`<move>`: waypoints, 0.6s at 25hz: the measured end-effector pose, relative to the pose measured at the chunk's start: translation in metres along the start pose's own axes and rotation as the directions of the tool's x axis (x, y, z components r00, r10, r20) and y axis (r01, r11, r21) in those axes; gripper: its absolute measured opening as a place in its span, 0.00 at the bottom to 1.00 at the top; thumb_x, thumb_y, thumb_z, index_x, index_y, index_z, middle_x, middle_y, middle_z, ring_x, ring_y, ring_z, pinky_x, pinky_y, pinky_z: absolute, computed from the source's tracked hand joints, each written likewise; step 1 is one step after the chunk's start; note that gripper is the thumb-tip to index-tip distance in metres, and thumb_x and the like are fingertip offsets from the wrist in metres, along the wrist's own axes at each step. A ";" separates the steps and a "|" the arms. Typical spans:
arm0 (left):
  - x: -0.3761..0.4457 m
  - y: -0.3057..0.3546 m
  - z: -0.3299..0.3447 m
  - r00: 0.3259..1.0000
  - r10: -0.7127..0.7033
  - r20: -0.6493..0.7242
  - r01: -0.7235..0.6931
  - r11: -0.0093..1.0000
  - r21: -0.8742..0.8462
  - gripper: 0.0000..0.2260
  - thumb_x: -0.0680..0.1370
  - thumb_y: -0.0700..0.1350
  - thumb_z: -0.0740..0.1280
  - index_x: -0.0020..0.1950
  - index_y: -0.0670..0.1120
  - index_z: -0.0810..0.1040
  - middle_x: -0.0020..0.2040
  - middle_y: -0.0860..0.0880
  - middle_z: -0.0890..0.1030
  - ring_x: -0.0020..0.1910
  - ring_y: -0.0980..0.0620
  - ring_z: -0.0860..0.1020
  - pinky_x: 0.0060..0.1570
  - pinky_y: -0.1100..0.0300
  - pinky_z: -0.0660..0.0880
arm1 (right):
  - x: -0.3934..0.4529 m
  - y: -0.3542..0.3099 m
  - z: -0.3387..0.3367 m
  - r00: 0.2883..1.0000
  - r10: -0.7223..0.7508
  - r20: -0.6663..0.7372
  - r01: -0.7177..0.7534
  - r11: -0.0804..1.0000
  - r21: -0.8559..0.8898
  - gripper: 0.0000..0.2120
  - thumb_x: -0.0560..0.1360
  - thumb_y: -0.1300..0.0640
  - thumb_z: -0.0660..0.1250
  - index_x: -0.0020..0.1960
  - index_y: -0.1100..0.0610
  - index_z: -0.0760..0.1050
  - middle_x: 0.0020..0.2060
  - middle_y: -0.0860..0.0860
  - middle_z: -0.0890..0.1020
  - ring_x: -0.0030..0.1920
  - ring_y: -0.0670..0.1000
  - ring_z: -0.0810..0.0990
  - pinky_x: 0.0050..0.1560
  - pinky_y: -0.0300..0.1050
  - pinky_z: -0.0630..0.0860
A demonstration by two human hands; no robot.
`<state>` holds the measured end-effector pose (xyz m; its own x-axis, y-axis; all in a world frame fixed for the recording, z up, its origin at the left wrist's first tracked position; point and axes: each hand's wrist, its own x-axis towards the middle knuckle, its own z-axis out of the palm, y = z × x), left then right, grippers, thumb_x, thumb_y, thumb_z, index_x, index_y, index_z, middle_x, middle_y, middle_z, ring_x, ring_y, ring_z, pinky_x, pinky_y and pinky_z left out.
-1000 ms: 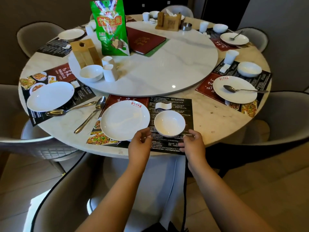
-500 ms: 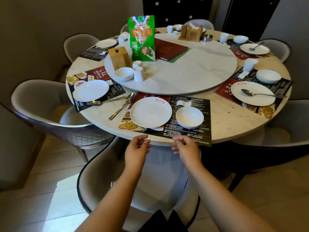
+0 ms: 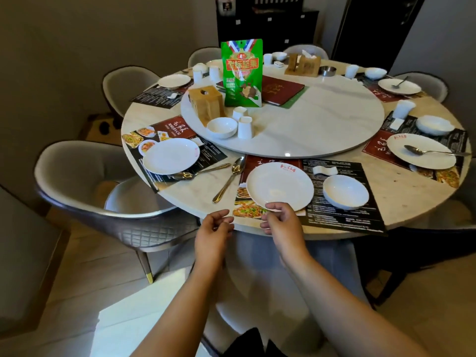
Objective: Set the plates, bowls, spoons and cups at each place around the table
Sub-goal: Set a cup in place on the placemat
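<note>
- My left hand [image 3: 213,228] hung just off the table edge [image 3: 180,199], fingers loosely curled and holding nothing.
- My right hand [image 3: 280,222] hovered at the near rim of the plate [image 3: 279,185] in front of me, fingers loosely bent. I could not tell whether the thumb touched the rim. It gripped nothing.
- The near place looked partly laid, by my judgement: the white plate sat on its placemat [image 3: 334,217], a white bowl [image 3: 345,191] just to its right and a small white spoon rest [image 3: 325,170] behind them. It had no cup, and no spoon on the mat.
- Two metal spoons [image 3: 228,180] lay on the bare table between this place and the one to the left, so I judged they were still to be shared out.
- The left place had only a plate [image 3: 171,155]; bowl and cup were missing.
- A spare bowl [image 3: 221,127] and two white cups [image 3: 244,123] waited on the turntable [image 3: 309,124], beside a green snack bag [image 3: 242,73].
- The right place looked finished: plate with a spoon [image 3: 422,151], bowl [image 3: 434,124], cup [image 3: 403,108].
- The far places carried plates and cups, though details were too small to judge.
</note>
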<state>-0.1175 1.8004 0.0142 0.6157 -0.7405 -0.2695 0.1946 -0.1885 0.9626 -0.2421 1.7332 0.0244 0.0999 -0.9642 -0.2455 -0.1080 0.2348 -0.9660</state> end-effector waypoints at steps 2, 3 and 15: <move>0.023 0.009 -0.033 0.998 -0.019 0.056 0.019 1.000 0.005 0.09 0.79 0.38 0.63 0.54 0.50 0.78 0.51 0.47 0.83 0.50 0.50 0.81 0.54 0.55 0.78 | -0.003 -0.002 0.038 0.998 0.020 -0.066 -0.017 0.999 0.044 0.11 0.78 0.64 0.63 0.50 0.48 0.73 0.45 0.55 0.82 0.42 0.52 0.82 0.46 0.46 0.79; 0.031 0.013 -0.046 0.996 -0.028 0.081 0.028 1.000 0.001 0.09 0.79 0.38 0.63 0.54 0.49 0.78 0.52 0.46 0.83 0.50 0.49 0.81 0.52 0.57 0.77 | -0.004 -0.002 0.052 0.995 0.034 -0.092 -0.027 0.997 0.069 0.10 0.77 0.64 0.63 0.52 0.49 0.73 0.46 0.55 0.82 0.42 0.51 0.81 0.45 0.45 0.78; 0.119 0.051 -0.090 0.982 -0.020 0.187 0.016 1.000 0.026 0.10 0.80 0.39 0.61 0.59 0.46 0.78 0.52 0.46 0.83 0.50 0.49 0.81 0.51 0.56 0.78 | 0.030 -0.034 0.125 0.983 0.022 -0.182 -0.008 0.997 0.077 0.10 0.77 0.62 0.62 0.56 0.52 0.74 0.44 0.54 0.83 0.43 0.52 0.82 0.46 0.46 0.79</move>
<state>0.0348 1.7608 0.0288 0.4581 -0.8439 -0.2792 0.1847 -0.2169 0.9586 -0.1113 1.7116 0.0401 -0.0846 -0.9650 -0.2481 -0.0322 0.2515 -0.9673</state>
